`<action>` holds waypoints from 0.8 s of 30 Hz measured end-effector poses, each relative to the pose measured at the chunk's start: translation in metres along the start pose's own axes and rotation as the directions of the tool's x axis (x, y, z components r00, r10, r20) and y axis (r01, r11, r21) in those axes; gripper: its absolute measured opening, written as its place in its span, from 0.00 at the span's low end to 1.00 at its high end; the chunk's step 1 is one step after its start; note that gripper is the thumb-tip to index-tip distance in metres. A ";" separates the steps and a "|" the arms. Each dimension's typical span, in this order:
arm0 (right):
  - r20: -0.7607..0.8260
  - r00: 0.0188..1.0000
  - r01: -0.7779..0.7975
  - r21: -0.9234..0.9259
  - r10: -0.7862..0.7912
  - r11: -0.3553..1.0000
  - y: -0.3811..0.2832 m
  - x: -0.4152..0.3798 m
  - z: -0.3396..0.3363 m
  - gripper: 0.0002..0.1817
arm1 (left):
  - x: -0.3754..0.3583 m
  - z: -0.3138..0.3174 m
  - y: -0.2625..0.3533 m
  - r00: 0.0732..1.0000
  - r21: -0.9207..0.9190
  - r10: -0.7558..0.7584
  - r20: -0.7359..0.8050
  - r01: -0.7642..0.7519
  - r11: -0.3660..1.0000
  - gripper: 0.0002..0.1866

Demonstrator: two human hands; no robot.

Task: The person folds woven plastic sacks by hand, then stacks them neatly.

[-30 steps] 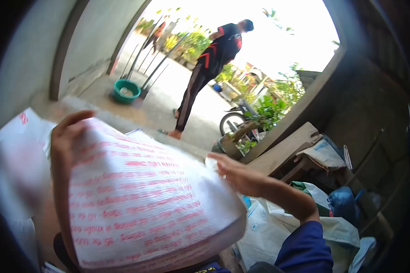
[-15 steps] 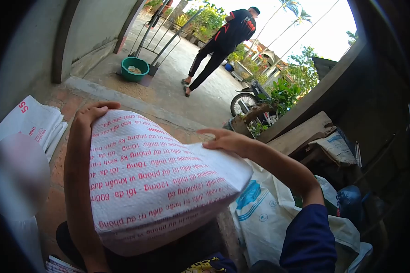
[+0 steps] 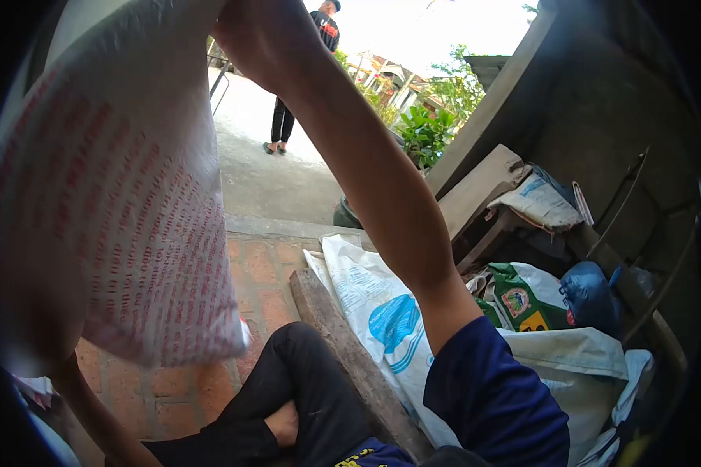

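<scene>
My right hand [image 3: 261,35] is up near the top of the view, fingers curled closed on the upper edge of the white woven sack [image 3: 125,194] with red printing, and my bare forearm runs down from it to the blue sleeve at the bottom right. The sack hangs from that grip along the left side of the view, its lower edge hovering above the brick floor [image 3: 261,268] and just beside my knee in dark trousers [image 3: 304,389]. My left hand is hidden behind the sack; only a bit of that arm shows low at the left, so I cannot tell how it is closed or what it touches.

Half a second ago the sack lay bulging across my lap, my left hand hooked over its far edge and my right hand flat and open on its top. Now it has been lifted high and hangs nearly upright, and my right hand has gone from resting flat to gripping.

To my right lies a grey wooden plank [image 3: 343,342] on the bricks, and just past it a white sack with a blue emblem [image 3: 382,311]. Farther right are a green printed bag [image 3: 526,296] and a dark blue bag [image 3: 588,296]. Outside on the concrete, a person in black [image 3: 304,78] stands well away from me, farther off than before.
</scene>
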State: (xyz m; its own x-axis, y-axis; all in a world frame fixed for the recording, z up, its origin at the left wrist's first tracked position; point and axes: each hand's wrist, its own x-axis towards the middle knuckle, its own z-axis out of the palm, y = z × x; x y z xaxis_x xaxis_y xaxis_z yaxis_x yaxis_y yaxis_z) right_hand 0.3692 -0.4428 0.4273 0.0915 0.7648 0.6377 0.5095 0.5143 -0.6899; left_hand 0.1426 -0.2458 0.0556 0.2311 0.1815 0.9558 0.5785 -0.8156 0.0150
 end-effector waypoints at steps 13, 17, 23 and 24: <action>0.350 0.540 -0.546 -0.546 0.765 0.635 0.067 -0.233 -0.115 0.38 | 0.051 -0.002 0.114 0.554 -0.555 0.649 0.522 0.798 -0.236 0.21; 0.085 0.368 -0.904 -0.199 0.926 0.378 0.076 -0.412 -0.088 0.29 | 0.064 -0.020 0.138 0.203 -0.617 0.665 0.718 0.629 0.473 0.26; -0.166 0.060 -0.529 0.831 0.984 0.172 0.094 -0.542 0.013 0.24 | 0.078 0.005 0.092 0.371 -0.383 0.113 0.922 0.823 0.420 0.27; -0.207 0.079 -0.487 0.846 0.975 0.219 0.097 -0.548 0.020 0.21 | 0.058 0.026 0.092 0.321 -0.330 0.088 0.943 0.871 0.363 0.27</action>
State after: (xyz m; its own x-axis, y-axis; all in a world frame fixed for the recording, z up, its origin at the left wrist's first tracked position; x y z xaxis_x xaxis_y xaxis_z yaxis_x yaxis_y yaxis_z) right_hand 0.3509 -0.8040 0.0044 0.6814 0.4812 -0.5514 -0.6564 0.0685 -0.7513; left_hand 0.2293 -0.2966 0.1045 0.8630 0.5042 0.0310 0.1531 -0.3196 0.9351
